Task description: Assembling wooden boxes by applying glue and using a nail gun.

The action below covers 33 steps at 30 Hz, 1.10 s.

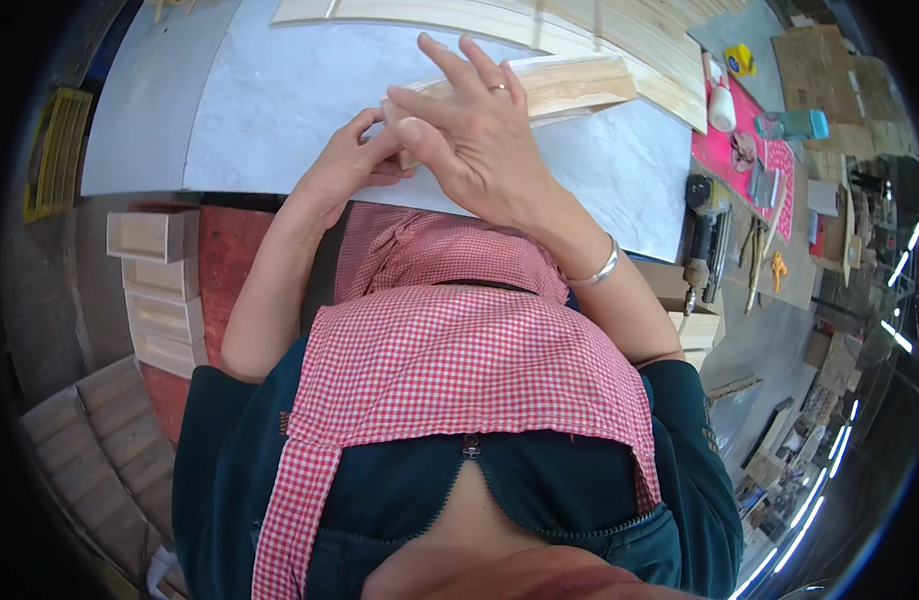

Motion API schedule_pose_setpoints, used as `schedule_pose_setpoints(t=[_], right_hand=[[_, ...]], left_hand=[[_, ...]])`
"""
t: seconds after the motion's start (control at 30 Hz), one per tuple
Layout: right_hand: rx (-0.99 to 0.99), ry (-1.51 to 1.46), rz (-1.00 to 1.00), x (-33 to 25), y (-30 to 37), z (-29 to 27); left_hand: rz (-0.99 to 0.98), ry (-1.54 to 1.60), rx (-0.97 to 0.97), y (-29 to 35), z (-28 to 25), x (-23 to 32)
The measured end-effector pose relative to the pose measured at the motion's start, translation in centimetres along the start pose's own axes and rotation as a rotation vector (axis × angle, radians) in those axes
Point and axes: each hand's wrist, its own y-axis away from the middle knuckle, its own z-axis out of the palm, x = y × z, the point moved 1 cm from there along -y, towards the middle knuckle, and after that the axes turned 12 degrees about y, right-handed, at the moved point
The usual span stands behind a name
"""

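Observation:
A long pale wooden piece (pixel 585 84) lies slantwise above the light grey tabletop, its far end toward the right. My left hand (pixel 348 165) has its fingers curled round the near left end of the piece. Across the top of that same end is my right hand (pixel 485 140), its fingers stretched and spread, with a ring and a silver bracelet on that arm. The palm and thumb hide much of the piece's near end. Whether the right palm presses on the wood I cannot tell.
Pale boards (pixel 640 50) lie along the table's far side. On the right are a white bottle (pixel 722 108), a tape measure (pixel 740 58), a teal-lidded container (pixel 802 124) and a pneumatic tool (pixel 698 270). Small wooden boxes (pixel 165 320) are stacked at the left.

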Motion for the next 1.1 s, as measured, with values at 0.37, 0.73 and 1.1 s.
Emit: schedule_pose_setpoints(t=[0.37,0.73,1.1], right_hand=[[0.013,0.112,-0.054,-1.3,0.8,0.8],[0.126,0.517,0.213,14.2,2.9,0.0],[0.126,0.412,0.676,22.4,7.6,-4.1]], left_hand=[[0.003,-0.027,0.012,0.5,0.1,0.0],[-0.002,0.086,-0.008,-0.8,0.1,-0.2],[-0.125,0.134,-0.052,0.1,-3.2,-0.9]])
